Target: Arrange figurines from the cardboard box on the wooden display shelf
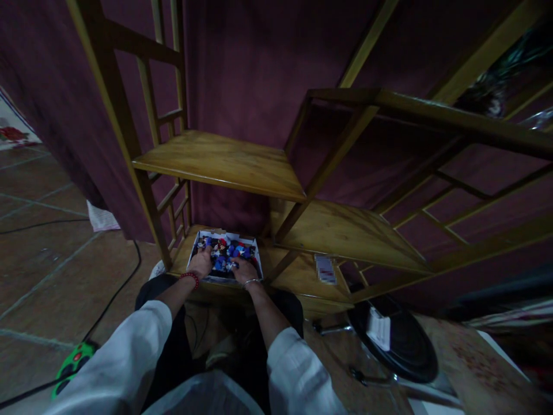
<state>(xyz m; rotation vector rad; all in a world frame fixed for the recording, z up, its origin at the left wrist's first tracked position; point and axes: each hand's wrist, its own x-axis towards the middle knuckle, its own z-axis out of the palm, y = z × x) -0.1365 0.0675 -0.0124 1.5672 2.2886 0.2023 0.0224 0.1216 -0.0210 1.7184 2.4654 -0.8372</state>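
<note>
A shallow white box (260, 266) stands on the lowest wooden shelf (182, 259). Inside it lie several small blue, red, white and dark items (221, 248), too small to make out exactly. My left hand (201, 262), with a red bead bracelet at the wrist, reaches over the box's left side, its fingers among the items. At the right front part of the box is my right hand (244, 271), a thin bracelet on its wrist, its fingers bent at a blue and white item. Whether either hand grips anything is too small to tell.
Wooden shelf boards (224, 164) and uprights (149, 213) surround the box. A flat packet (325, 270) lies to the right. Beyond is a black round stool (400, 340) bearing a white object (379, 329). A green power strip (75, 363) and cables are on the floor at left.
</note>
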